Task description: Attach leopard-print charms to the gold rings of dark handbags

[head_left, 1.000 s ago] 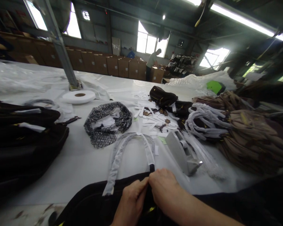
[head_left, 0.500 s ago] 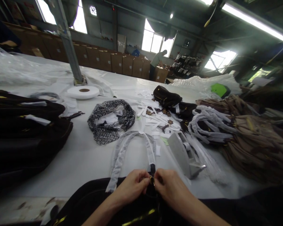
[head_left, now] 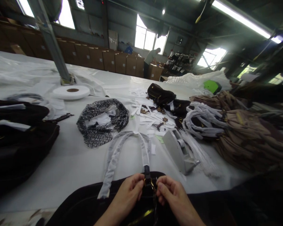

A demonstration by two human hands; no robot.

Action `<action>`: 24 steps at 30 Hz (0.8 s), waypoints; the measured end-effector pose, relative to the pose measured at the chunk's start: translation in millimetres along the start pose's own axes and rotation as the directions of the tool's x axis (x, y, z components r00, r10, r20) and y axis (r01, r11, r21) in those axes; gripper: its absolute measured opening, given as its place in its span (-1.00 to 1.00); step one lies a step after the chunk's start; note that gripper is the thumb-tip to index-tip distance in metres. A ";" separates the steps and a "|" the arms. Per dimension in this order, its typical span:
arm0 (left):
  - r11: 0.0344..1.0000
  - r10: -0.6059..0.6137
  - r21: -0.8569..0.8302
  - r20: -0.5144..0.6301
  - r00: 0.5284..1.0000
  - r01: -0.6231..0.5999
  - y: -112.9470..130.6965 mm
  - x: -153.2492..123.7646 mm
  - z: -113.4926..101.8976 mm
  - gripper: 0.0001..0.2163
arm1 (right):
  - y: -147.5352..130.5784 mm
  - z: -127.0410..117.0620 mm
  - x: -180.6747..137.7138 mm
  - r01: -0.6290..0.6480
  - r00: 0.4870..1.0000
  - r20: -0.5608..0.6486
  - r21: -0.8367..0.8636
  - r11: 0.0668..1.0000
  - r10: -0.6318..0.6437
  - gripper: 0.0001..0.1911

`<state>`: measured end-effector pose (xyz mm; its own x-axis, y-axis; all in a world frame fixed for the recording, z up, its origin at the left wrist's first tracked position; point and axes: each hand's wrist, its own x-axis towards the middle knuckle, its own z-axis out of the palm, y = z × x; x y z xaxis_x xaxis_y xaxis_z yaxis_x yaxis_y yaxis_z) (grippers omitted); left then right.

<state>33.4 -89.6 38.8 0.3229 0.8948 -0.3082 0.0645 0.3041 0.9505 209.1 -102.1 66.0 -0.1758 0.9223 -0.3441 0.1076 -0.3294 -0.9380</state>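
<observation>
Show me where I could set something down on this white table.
A broad bare patch of white tabletop lies between stacked dark fabric bags at left and the black-and-white patterned bag. A smaller one shows inside the arching white-wrapped handles. The right is crowded: scattered white tags, grey tape dispenser, heaped brown fabric bags.

Two foreground hands (head_left: 131, 188) (head_left: 171, 190), one tape dispenser (head_left: 174, 149), one white roll (head_left: 83, 91)
</observation>
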 end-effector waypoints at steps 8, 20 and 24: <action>0.936 0.196 0.258 0.188 0.962 -0.241 35.7 -11.5 -6.9 -0.80 | -3.9 -4.6 -16.6 0.148 0.985 -0.035 -0.331 0.932 -0.168 -0.74; 0.870 0.181 0.397 0.297 0.938 -0.294 33.4 -8.5 -9.5 -0.81 | -4.0 1.1 -28.7 0.264 0.937 0.061 -0.769 0.582 -0.344 -0.84; 0.875 0.177 0.389 0.295 0.939 -0.288 33.7 -8.7 -9.1 -0.82 | 0.9 6.4 -27.5 0.265 0.922 0.077 -0.840 0.473 -0.379 -0.84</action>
<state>24.1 -84.2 73.1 0.5934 0.7975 -0.1089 0.3312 -0.1185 0.9361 207.7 -129.1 74.4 -0.2786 0.9598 0.0353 0.8266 0.2583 -0.5000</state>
